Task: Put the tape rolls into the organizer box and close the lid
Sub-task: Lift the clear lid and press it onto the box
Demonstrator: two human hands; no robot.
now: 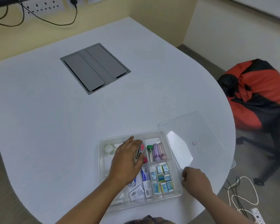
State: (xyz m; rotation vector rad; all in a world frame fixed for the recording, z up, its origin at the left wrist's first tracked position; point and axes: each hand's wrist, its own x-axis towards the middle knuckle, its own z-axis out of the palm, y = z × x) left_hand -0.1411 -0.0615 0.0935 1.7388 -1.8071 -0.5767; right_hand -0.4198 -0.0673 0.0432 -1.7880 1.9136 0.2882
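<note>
A clear plastic organizer box (pixel 102 160) sits on the white table near its front edge. A clear tape roll (pixel 109 149) lies in the box's far left compartment. My left hand (pixel 126 160) is inside the box, right of that roll, its fingers lying over a bundle of metal tools with pink parts (pixel 140 152); whether it grips them I cannot tell. The clear lid (pixel 200 135) stands open, leaning off the box's right side. My right hand (pixel 195 181) is curled at the box's right wall, by the lid's lower edge.
Other compartments hold coloured tubes (pixel 157 151), small blue packets (pixel 163 178) and flat cartons (pixel 145 177). A grey cable hatch (pixel 95 68) is set into the table's middle. Right of the table are an orange and black beanbag (pixel 257 91), chair legs, cables and a power strip (pixel 257 216).
</note>
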